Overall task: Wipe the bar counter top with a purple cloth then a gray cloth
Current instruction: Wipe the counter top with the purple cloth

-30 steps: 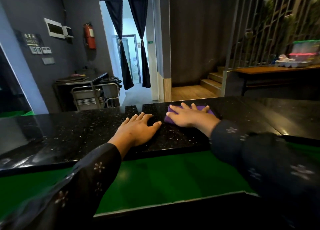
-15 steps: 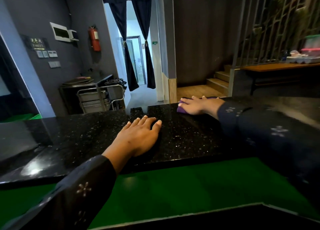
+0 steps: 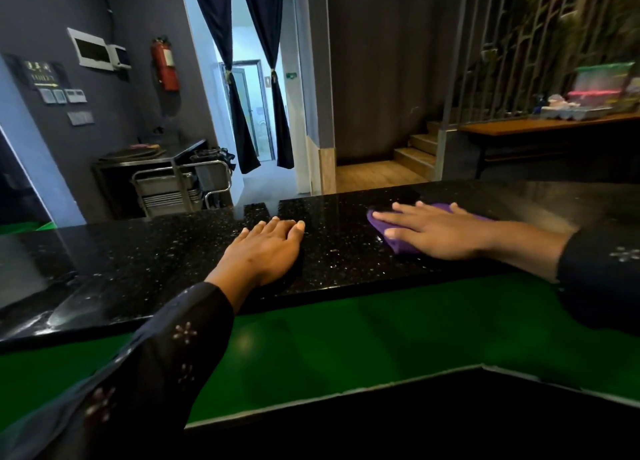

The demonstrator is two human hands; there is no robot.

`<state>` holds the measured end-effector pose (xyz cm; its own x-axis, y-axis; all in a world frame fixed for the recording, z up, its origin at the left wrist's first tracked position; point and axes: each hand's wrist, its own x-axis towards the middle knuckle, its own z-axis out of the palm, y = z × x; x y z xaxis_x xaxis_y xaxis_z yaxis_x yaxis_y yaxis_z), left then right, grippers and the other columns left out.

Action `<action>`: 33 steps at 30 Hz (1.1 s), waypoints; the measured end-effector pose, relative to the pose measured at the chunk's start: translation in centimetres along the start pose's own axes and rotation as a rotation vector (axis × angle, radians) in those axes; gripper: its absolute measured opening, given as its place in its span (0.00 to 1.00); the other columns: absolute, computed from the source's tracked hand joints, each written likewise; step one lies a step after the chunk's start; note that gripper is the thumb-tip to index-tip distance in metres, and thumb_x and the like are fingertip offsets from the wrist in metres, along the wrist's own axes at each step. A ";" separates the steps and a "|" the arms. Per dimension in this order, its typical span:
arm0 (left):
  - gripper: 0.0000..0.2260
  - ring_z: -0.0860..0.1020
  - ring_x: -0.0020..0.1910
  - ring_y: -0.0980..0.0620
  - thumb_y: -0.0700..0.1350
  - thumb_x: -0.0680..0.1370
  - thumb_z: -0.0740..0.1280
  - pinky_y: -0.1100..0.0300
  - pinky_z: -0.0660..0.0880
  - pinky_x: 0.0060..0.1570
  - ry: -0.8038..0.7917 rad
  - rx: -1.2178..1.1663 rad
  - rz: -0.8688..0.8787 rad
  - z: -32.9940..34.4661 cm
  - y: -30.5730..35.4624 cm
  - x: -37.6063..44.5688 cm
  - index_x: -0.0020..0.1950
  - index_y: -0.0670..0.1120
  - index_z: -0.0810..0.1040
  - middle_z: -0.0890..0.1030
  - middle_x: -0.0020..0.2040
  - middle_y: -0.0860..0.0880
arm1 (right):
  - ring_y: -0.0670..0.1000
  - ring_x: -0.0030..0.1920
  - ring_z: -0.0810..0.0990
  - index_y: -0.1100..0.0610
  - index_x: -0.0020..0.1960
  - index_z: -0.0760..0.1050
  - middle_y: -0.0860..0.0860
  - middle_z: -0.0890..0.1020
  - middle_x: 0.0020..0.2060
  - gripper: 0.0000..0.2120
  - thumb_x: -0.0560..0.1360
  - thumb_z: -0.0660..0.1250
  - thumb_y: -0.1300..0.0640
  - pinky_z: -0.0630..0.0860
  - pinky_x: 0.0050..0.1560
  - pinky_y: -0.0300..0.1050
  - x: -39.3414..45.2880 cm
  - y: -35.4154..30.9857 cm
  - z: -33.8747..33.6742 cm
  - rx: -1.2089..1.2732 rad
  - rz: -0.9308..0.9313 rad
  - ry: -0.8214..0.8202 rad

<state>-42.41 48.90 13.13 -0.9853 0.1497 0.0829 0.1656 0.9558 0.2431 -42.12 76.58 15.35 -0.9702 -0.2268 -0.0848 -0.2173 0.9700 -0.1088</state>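
The bar counter top (image 3: pixel 138 252) is a long slab of glossy black speckled stone running across the view. A purple cloth (image 3: pixel 398 243) lies flat on it at the right, mostly covered by my right hand (image 3: pixel 436 233), which presses it down with straight, spread fingers pointing left. My left hand (image 3: pixel 266 252) rests palm down on the bare stone near the middle, fingers together and straight, holding nothing. No gray cloth is in view.
A lower green shelf (image 3: pixel 346 338) runs below the counter's near edge. Beyond the counter stand a steel trolley (image 3: pixel 180 186), a curtained doorway (image 3: pixel 252 113), wooden steps (image 3: pixel 415 151) and a wooden table (image 3: pixel 540 127) with containers at the far right.
My right hand has slid the purple cloth from the counter's far edge back toward me and to the right. My left hand has stayed flat in place.
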 end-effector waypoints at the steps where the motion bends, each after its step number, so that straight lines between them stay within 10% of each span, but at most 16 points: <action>1: 0.26 0.50 0.77 0.49 0.61 0.80 0.40 0.48 0.43 0.73 -0.002 0.004 0.001 0.0 0.1 0.0 0.77 0.54 0.54 0.53 0.78 0.49 | 0.54 0.78 0.45 0.31 0.74 0.46 0.43 0.46 0.78 0.25 0.78 0.43 0.33 0.40 0.71 0.70 -0.1 -0.7 0.2 0.003 0.032 0.016; 11: 0.25 0.50 0.77 0.48 0.56 0.82 0.41 0.47 0.44 0.73 -0.024 -0.002 -0.045 -0.7 0.6 -1.1 0.78 0.50 0.53 0.52 0.78 0.48 | 0.55 0.78 0.43 0.30 0.74 0.45 0.42 0.45 0.78 0.27 0.76 0.43 0.30 0.37 0.70 0.70 -4.6 -8.5 2.2 -0.017 -0.166 0.038; 21: 0.26 0.55 0.76 0.46 0.58 0.81 0.42 0.44 0.47 0.73 0.040 -0.004 -0.016 -0.2 0.3 -0.7 0.75 0.51 0.59 0.58 0.77 0.47 | 0.58 0.78 0.43 0.31 0.74 0.46 0.44 0.45 0.78 0.27 0.76 0.43 0.30 0.37 0.69 0.73 -4.1 -2.6 1.0 0.043 0.263 0.036; 33: 0.26 0.70 0.67 0.41 0.62 0.79 0.53 0.44 0.65 0.67 0.250 -0.180 0.019 -4.3 -4.3 -5.3 0.71 0.46 0.66 0.71 0.69 0.42 | 0.54 0.78 0.43 0.29 0.73 0.44 0.41 0.45 0.78 0.26 0.76 0.41 0.31 0.37 0.70 0.69 -7.2 -10.9 3.0 0.004 -0.037 0.071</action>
<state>-37.70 42.87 15.77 -0.9445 0.0785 0.3191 0.2106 0.8900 0.4044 -32.42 67.37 14.15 -0.9667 -0.2557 -0.0107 -0.2529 0.9607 -0.1145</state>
